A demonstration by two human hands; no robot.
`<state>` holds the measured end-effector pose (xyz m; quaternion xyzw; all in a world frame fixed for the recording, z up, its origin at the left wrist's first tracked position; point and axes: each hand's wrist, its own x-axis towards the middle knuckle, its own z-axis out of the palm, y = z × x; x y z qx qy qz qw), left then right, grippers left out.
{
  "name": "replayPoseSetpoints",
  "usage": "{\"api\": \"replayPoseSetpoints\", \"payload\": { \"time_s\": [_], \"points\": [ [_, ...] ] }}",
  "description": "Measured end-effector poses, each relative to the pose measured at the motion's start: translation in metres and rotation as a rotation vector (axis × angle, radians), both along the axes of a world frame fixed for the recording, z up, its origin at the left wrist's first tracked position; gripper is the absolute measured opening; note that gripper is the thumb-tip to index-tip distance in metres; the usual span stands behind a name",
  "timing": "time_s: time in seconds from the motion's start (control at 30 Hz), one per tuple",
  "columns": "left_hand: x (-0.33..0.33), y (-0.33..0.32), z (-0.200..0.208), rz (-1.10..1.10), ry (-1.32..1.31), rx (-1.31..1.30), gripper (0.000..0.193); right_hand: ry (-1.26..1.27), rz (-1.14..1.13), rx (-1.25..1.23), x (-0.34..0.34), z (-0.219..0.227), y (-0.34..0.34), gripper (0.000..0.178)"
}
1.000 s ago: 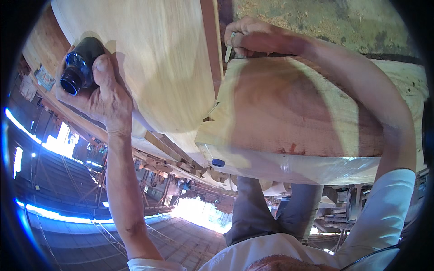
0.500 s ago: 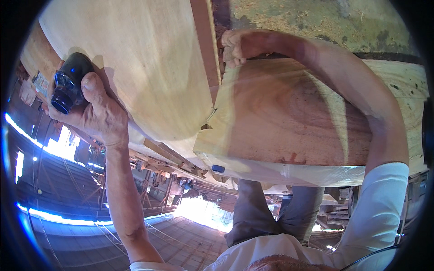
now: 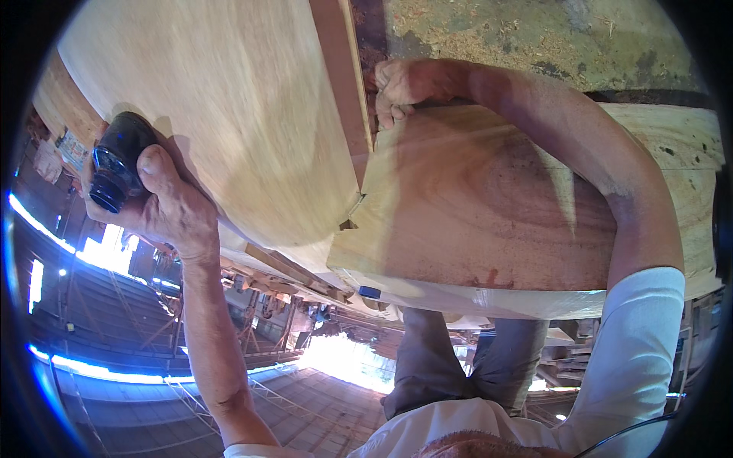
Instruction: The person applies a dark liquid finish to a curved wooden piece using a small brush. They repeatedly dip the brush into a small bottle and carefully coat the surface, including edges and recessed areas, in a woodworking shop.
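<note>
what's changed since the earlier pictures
The left hand, still gripping the dark bottle, has moved down and slightly left in the picture. The right hand shifted left and down; its pale stick no longer shows: let go or hidden, I can't tell. The wood block and small blue thing at its edge stayed put, allowing for a slight view shift.
</note>
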<state>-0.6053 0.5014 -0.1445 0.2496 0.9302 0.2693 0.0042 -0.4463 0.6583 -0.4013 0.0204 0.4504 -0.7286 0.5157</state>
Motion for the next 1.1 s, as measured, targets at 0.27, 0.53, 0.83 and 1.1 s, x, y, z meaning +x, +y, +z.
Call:
{"api": "replayPoseSetpoints", "payload": {
  "time_s": [0.27,0.53,0.83,1.1],
  "points": [
    [0.002,-0.008,-0.003,-0.091,-0.014,0.07,0.077,-0.099,0.037,-0.05,0.005,0.006,0.005,0.019],
    [0.008,-0.015,-0.005,-0.065,-0.037,0.101,0.074,-0.034,-0.029,-0.012,0.017,0.008,0.003,0.023],
    [-0.003,-0.007,0.001,-0.047,-0.189,0.174,0.071,-0.18,-0.107,-0.073,-0.003,0.0,0.013,0.019],
    [0.0,-0.006,-0.001,-0.062,-0.157,0.132,0.072,-0.265,-0.215,-0.146,-0.002,0.002,0.024,0.021]
  ]
}}
